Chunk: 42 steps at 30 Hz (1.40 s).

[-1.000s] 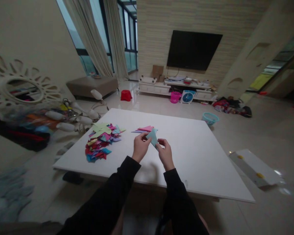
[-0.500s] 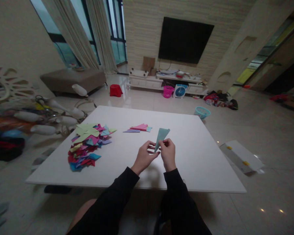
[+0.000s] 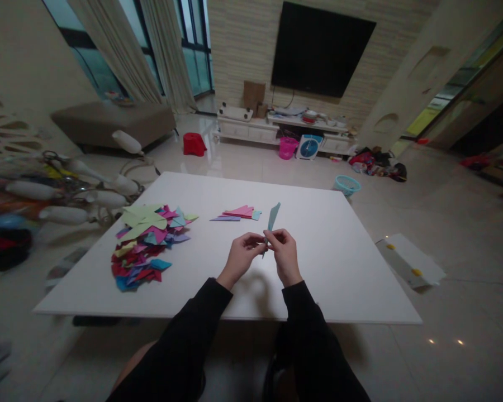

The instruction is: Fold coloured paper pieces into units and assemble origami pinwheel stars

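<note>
A folded piece of light blue-green paper stands nearly upright above the white table, narrow side toward me. Its lower end is pinched between the fingers and thumb of my right hand. My left hand grips the same paper low down from the other side, fingertips meeting those of the right. Just beyond my hands lies a small group of folded papers in pink, purple and light blue. Farther left is a big heap of folded coloured papers, with pale green pieces on top.
A lamp with several white shades stands beside the table's left edge. On the floor are a red stool, a blue basket and a flat white box. A television hangs above a low white cabinet.
The paper has turned from showing its broad face to a narrow side. My left fingers, which were spread around its lower end, have closed on it. The view has tipped downward slightly.
</note>
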{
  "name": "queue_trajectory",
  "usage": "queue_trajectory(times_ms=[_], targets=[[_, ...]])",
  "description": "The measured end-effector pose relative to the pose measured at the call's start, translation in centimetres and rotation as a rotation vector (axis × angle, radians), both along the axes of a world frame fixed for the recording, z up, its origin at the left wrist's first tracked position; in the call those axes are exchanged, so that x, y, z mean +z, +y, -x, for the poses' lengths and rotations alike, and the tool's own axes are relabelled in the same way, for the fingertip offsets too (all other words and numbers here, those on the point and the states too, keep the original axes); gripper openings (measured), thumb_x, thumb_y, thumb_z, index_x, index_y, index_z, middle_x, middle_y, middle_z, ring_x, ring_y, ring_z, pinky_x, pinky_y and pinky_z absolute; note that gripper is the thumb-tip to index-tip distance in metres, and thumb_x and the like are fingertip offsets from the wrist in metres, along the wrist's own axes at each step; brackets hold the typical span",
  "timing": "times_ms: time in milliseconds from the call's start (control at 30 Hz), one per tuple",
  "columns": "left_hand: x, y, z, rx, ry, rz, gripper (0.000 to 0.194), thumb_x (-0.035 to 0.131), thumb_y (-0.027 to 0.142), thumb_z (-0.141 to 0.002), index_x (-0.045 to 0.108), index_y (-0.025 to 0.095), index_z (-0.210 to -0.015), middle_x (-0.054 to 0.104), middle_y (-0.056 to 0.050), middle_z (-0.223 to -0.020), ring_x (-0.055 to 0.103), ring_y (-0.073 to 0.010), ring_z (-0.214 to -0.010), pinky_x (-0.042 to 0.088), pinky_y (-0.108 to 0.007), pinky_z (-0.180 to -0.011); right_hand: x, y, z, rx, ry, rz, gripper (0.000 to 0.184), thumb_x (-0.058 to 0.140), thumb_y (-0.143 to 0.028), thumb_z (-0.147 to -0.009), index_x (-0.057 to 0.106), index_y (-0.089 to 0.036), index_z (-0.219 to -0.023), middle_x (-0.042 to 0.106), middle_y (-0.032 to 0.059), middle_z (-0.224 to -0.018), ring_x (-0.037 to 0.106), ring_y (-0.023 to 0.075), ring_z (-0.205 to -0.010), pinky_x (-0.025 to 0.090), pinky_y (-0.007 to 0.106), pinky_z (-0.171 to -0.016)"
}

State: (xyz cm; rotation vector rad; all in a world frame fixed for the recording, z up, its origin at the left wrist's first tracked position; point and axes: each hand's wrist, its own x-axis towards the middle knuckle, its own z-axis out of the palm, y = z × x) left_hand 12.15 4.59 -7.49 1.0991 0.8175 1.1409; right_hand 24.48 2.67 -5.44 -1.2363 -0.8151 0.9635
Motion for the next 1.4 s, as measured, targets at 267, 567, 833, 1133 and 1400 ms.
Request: queue_trajectory(times_ms=[267, 567, 833, 1133, 1400], targets=[[0.2, -1.2, -0.3, -0.004, -0.121, 0.071, 0.031, 0.086, 0.036, -0.07, 0.073, 0.014, -0.088, 0.075, -0.008, -0.085, 0.072, -0.0198, -0.079, 0.058, -0.036, -0.079, 0.3, -1.4, 0.5, -0.028, 0.064, -0.046, 0.035, 0.083, -0.046, -0.069, 0.061, -0.019, -0.075, 0.064, -0.0012, -0.074, 0.061, 0.0142, -0.071, 0.05, 0.026, -0.061], [0.1, -0.6, -1.5, -0.023, -0.276, 0.164, 0.038, 0.087, 0.033, -0.068, 0.069, 0.015, -0.096, 0.075, -0.007, -0.086, 0.071, -0.0167, -0.075, 0.057, -0.032, -0.075, 0.1, -0.9, -0.4, -0.087, 0.084, -0.033, 0.03, 0.078, -0.042, -0.071, 0.059, -0.02, -0.078, 0.062, -0.0028, -0.073, 0.06, 0.013, -0.069, 0.05, 0.026, -0.062], [-0.3, -0.3, -2.4, 0.024, -0.264, 0.153, 0.038, 0.09, 0.032, -0.062, 0.067, 0.017, -0.088, 0.073, -0.005, -0.088, 0.069, -0.0152, -0.075, 0.056, -0.031, -0.072, 0.0, -0.7, -0.6, -0.108, 0.037, -0.007, 0.027, 0.076, -0.04, -0.069, 0.06, -0.02, -0.078, 0.066, -0.0011, -0.074, 0.06, 0.0141, -0.069, 0.049, 0.027, -0.063], [-0.4, -0.8, -2.2, 0.098, -0.213, 0.102, 0.035, 0.091, 0.031, -0.06, 0.068, 0.015, -0.081, 0.074, -0.006, -0.085, 0.069, -0.0172, -0.078, 0.056, -0.033, -0.074, 0.1, -1.3, -0.3, -0.056, 0.044, 0.024, 0.027, 0.072, -0.043, -0.075, 0.06, -0.02, -0.079, 0.073, 0.0038, -0.086, 0.066, 0.018, -0.08, 0.048, 0.027, -0.065], [-0.1, -0.7, -2.0, 0.085, -0.215, 0.096, 0.033, 0.09, 0.032, -0.064, 0.068, 0.015, -0.082, 0.073, -0.006, -0.083, 0.068, -0.0164, -0.074, 0.055, -0.033, -0.072, 0.1, -1.3, -0.4, -0.055, -0.011, -0.033, 0.03, 0.076, -0.046, -0.076, 0.063, -0.019, -0.08, 0.069, 0.0023, -0.085, 0.062, 0.0157, -0.077, 0.046, 0.025, -0.063]])
